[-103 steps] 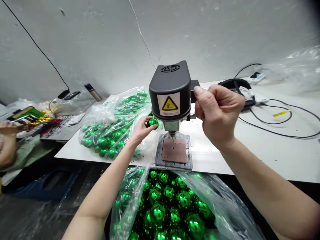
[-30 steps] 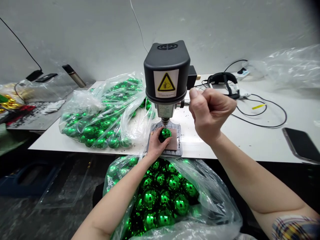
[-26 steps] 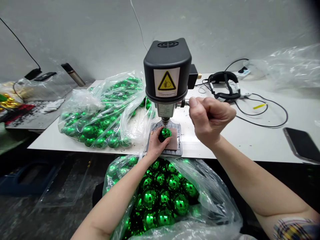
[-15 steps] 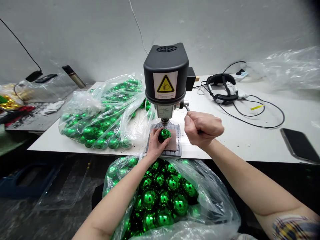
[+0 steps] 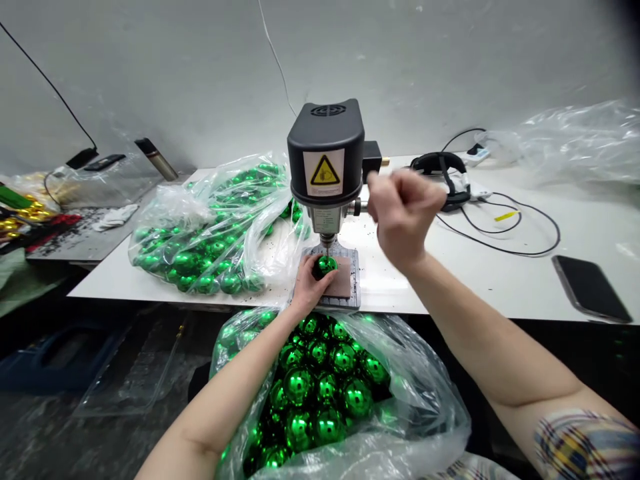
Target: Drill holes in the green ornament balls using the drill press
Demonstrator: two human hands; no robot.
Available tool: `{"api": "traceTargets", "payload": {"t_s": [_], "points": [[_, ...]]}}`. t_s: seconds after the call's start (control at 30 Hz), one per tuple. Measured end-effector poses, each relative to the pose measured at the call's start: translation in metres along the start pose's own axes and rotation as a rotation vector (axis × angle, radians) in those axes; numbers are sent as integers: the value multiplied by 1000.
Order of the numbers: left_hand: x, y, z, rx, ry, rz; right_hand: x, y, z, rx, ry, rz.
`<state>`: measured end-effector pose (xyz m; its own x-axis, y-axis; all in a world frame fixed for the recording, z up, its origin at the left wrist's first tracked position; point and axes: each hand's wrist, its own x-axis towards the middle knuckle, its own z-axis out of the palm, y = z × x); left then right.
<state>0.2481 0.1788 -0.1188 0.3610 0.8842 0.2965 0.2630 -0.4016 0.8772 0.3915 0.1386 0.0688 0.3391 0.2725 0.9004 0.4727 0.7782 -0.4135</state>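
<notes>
My left hand (image 5: 310, 283) is closed around a shiny green ball ornament (image 5: 328, 265), which rests on a brown board (image 5: 342, 280) over the metal base of a small drill press (image 5: 326, 157). The drill bit (image 5: 327, 250) points down at the top of the ornament. My right hand (image 5: 406, 210) is a raised fist beside the press head, slightly blurred. It is wrapped around the feed lever, most of which the fist hides. An open plastic bag (image 5: 425, 393) full of green ornaments lies below the table's front edge, under my forearms.
Another clear bag (image 5: 200, 247) of green ornaments covers the table left of the press. To the right lie a black headset (image 5: 443, 167) with cables and a phone (image 5: 593, 287). A white glove (image 5: 116, 217) and a flask (image 5: 156, 159) are at the left.
My right fist has risen with the lever, from low beside the press to next to its head. My left hand stays on the ornament. The view has shifted slightly.
</notes>
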Motion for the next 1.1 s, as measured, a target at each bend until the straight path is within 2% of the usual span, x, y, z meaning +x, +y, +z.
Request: {"api": "traceTargets", "payload": {"t_s": [0.07, 0.13, 0.17, 0.2, 0.3, 0.4, 0.5, 0.6, 0.67, 0.73, 0.8, 0.83, 0.9, 1.0, 1.07, 1.1], "points": [[-4, 11, -11, -35, 39, -78, 18, 7, 4, -4, 2, 137], [-17, 34, -28, -66, -5, -163, 29, 14, 6, -10, -23, 228], [-27, 49, -37, -79, -87, -191, 33, 16, 6, -25, -36, 258], [-38, 65, -46, -88, -226, -197, 34, 18, 6, -45, -41, 276], [-81, 109, -59, 40, -627, -73, 34, 17, 8, -51, -5, 250], [-123, 128, -43, 241, -861, 132, 34, 16, 12, 22, 58, 206], [-150, 126, -12, 422, -968, 246, 34, 19, 13, 48, 51, 201], [-161, 121, 7, 530, -1064, 278, 34, 21, 11, 109, 55, 149], [-161, 124, 4, 506, -1160, 272, 34, 19, 10, 122, 32, 162], [-153, 130, -10, 440, -1201, 263, 33, 16, 8, 106, 8, 192], [-135, 136, -31, 341, -1155, 269, 32, 12, 6, 85, -12, 212], [-122, 136, -42, 281, -1096, 263, 31, 10, 6, 81, -11, 218], [-85, 128, -63, 205, -891, 198, 29, 8, 6, 82, -14, 237], [-8, 86, -86, 317, -480, 54, 27, 6, 6, 97, 6, 232], [47, 43, -92, 500, -318, 13, 26, 6, 6, 101, 9, 219], [71, 21, -93, 601, -284, -17, 26, 6, 6, 96, 3, 219]]}}
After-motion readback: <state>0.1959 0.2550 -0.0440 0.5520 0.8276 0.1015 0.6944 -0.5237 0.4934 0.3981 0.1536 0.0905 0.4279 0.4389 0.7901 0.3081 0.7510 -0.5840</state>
